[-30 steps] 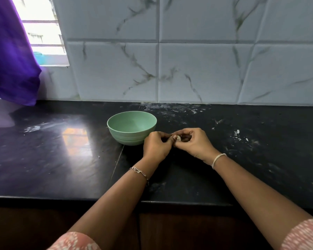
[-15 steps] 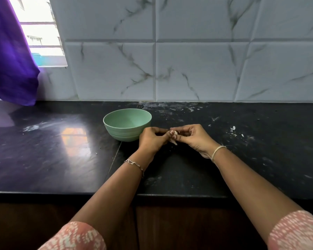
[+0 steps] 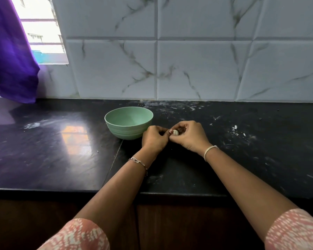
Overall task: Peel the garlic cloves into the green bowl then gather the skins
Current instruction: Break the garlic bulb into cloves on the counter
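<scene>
A pale garlic clove [image 3: 175, 132] shows between the fingertips of both hands, just right of the green bowl [image 3: 128, 123]. My left hand [image 3: 154, 138] has its fingers curled and pinches the clove from the left. My right hand [image 3: 190, 135] curls around it from the right. The hands meet low over the black counter [image 3: 61, 150]. What I see of the bowl's inside looks empty. White skin scraps [image 3: 235, 130] lie scattered on the counter to the right.
A marble-tiled wall [image 3: 188, 69] rises behind the counter. A purple cloth [image 3: 9, 56] hangs at the far left beside a window [image 3: 42, 33]. More white flecks [image 3: 170, 105] lie along the back of the counter. The counter's front edge runs below my wrists.
The hands have stayed together beside the bowl, with the fingers shifting on the clove. The clove shows a little more between the fingertips now.
</scene>
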A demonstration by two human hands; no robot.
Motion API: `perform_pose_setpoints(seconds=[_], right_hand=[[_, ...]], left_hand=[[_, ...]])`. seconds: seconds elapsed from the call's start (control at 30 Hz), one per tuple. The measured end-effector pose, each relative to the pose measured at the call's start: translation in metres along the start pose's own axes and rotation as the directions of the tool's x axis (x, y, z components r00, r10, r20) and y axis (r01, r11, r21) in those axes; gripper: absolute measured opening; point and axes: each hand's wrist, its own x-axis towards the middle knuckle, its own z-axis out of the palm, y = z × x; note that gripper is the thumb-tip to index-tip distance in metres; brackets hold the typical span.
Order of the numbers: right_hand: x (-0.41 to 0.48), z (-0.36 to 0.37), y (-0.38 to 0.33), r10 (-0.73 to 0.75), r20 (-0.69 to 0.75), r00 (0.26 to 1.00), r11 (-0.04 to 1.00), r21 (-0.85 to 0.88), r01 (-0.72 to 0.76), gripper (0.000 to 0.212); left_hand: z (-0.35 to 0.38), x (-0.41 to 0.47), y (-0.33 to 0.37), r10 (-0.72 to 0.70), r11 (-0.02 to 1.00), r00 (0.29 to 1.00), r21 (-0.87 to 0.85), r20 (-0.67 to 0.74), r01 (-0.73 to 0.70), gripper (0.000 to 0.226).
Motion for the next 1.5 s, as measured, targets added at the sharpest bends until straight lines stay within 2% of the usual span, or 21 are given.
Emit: perform_pose_setpoints(seconds=[0.17,0.6,1.17,1.3,1.5], right_hand=[[0.0,-0.001,-0.003,-0.062,0.001,0.998,0.99,-0.125,0.062,0.018],[0.001,-0.001,0.001,-0.033,0.024,0.999,0.998,-0.056,0.035,0.022],[0.003,0.0,0.002,-0.017,0.009,1.0,0.999,-0.042,0.017,0.016],[0.007,-0.001,0.004,0.023,-0.073,0.997,1.0,-0.005,-0.023,0.003],[0.008,0.001,0.011,0.057,0.013,0.998,0.988,0.145,-0.058,0.009]], left_hand=[[0.001,0.001,-0.002,0.015,1.0,1.0,0.012,-0.01,-0.015,0.02],[0.001,-0.001,0.0,0.062,0.996,0.998,0.067,0.005,-0.062,0.019],[-0.001,-0.002,0.001,0.098,0.988,0.994,0.118,0.051,-0.103,0.022],[0.004,-0.004,0.001,0.131,0.98,0.989,0.144,0.071,-0.141,0.025],[0.004,0.006,-0.004,0.075,0.994,0.995,0.072,0.059,-0.079,0.023]])
